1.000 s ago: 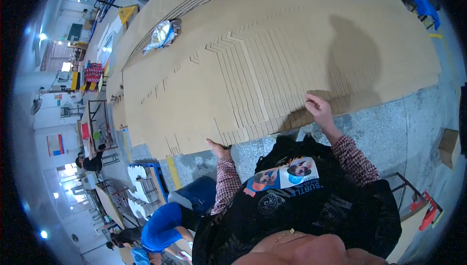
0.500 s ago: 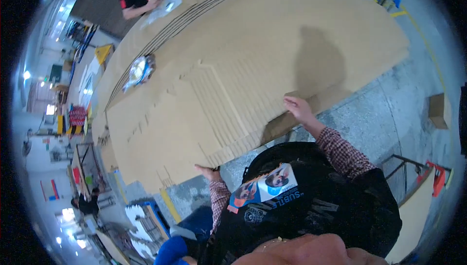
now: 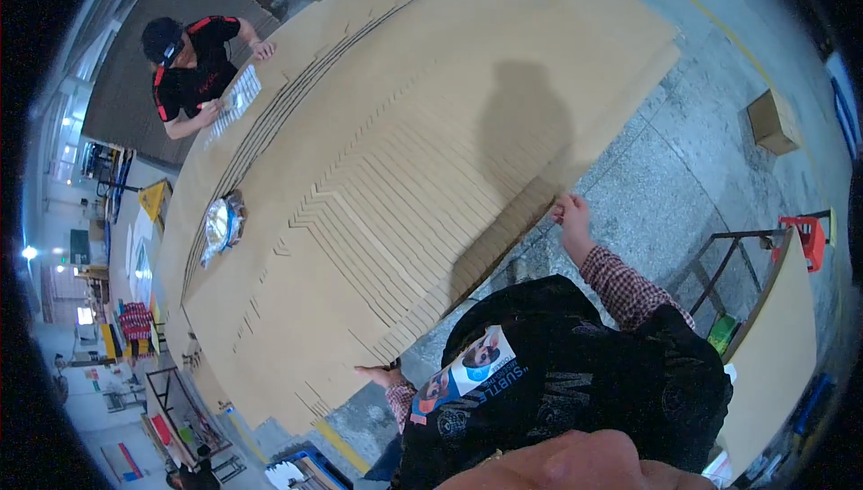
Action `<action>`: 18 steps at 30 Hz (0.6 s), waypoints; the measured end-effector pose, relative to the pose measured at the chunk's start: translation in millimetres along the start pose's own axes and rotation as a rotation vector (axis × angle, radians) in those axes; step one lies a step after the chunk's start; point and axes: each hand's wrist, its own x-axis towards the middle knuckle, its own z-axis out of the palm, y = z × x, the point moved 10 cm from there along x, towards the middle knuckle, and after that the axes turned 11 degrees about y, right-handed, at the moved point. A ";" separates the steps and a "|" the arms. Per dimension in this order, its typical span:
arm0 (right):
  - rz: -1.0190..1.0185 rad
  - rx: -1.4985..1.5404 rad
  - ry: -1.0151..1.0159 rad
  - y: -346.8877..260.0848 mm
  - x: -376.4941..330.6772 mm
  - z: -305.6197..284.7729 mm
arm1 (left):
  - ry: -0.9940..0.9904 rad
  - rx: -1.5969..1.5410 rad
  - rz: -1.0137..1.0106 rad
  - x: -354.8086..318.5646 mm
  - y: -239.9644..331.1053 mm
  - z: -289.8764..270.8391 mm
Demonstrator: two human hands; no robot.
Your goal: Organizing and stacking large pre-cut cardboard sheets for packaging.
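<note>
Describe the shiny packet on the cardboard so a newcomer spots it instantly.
Start at the huge stack of brown cardboard sheets filling the view. Near its left edge lies a crinkled, silvery plastic packet. It is the only glossy thing there; the flat pale sheet by the co-worker is farther up.

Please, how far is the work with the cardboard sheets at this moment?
Done: many cardboard sheets already lie fanned in a big stack. In hand: the left hand and right hand touch the stack's near edge. Left: the sheets are not squared, their edges stepped. A co-worker leans at the far side.
</note>
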 end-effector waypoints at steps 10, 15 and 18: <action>0.139 0.208 0.233 -33.7 34.8 -59.7 | 0.681 0.424 1.001 -112.9 151.8 -17.6; 0.004 0.237 0.136 -53.3 75.4 -67.6 | -0.166 0.498 1.036 -162.8 137.1 260.7; -0.015 0.353 0.176 -77.6 79.0 -48.0 | -0.638 0.899 1.152 -194.3 69.5 419.2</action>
